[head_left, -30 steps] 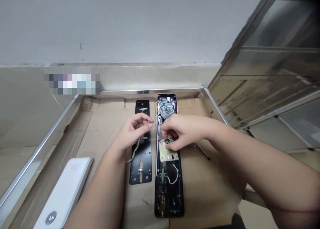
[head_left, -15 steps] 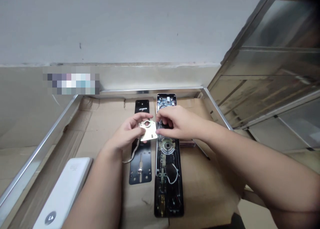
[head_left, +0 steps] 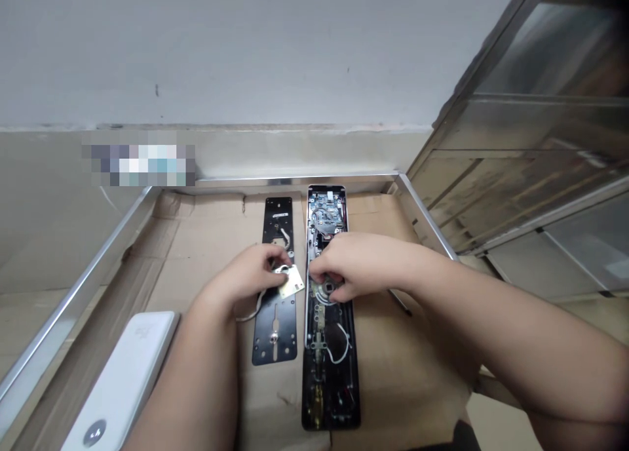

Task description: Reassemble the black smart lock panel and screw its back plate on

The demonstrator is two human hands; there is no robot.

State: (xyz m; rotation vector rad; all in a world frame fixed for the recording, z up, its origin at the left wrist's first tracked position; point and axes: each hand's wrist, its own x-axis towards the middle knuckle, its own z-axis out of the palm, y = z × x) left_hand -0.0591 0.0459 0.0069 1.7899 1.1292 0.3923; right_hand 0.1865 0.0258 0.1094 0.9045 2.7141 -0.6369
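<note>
Metal plate (head_left: 289, 280) — small, pale, roughly square — is pinched in the left hand (head_left: 253, 277), thumb and fingers closed on its near-left edge. It is held tilted just above the black backing plate (head_left: 276, 307), at that plate's right edge and just left of the lock body (head_left: 329, 320). Whether it touches the backing plate cannot be told.

The right hand (head_left: 354, 264) rests over the middle of the lock body, palm down, fingers curled onto the round fitting in the open mechanism. Its fingertips press together there; whether they grip a loose part cannot be told, as the hand covers the spot.

The lock body lies lengthwise on the cardboard sheet (head_left: 206, 241), interior upward: circuit board and wiring at the far end, a white wire loop (head_left: 339, 349) nearer the person. The black backing plate lies parallel to it on the left, close but apart. A thin pale cable (head_left: 248, 313) runs from beneath the left hand across the backing plate's left edge.

A white flat device (head_left: 122, 385) lies at the near-left corner of the cardboard, well apart from both hands. The cardboard sits inside a metal-edged frame (head_left: 295, 179) — a grey wall stands behind it, and glass-and-metal panels (head_left: 531, 149) to the right.
</note>
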